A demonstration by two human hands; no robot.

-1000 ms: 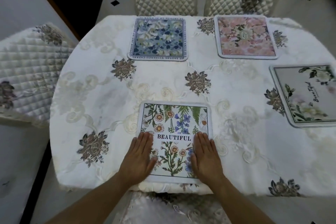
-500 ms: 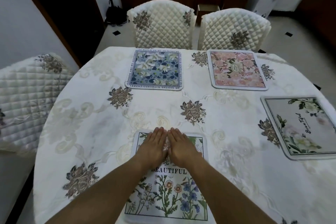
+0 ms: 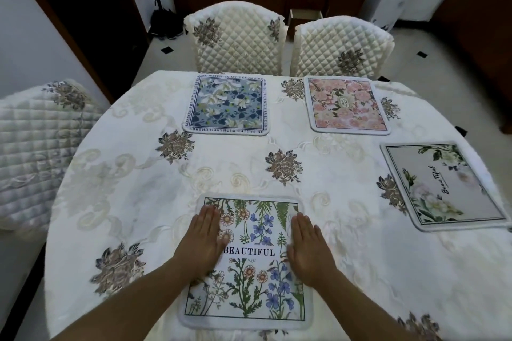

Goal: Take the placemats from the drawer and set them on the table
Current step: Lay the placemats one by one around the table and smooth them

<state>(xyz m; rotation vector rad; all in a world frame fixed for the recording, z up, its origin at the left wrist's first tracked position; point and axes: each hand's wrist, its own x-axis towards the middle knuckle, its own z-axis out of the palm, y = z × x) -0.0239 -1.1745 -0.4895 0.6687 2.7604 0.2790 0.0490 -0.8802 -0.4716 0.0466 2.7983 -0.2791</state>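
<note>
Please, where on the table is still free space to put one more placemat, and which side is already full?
Free: the left side of the white embroidered tablecloth, by the quilted chair, and the middle between the blue floral placemat and the wildflower BEAUTIFUL placemat. Crowded: the right, with the pink floral placemat and grey BeauTiful placemat. Both hands lie flat on the near mat.

Near placemat (image 3: pixel 246 263) — "BEAUTIFUL"; right placemat (image 3: pixel 443 185) (script) — "Beautiful".

four placemats (image 3: pixel 246 263) on table (image 3: pixel 133 202) (chairs (image 3: pixel 235 41) behind)
</note>
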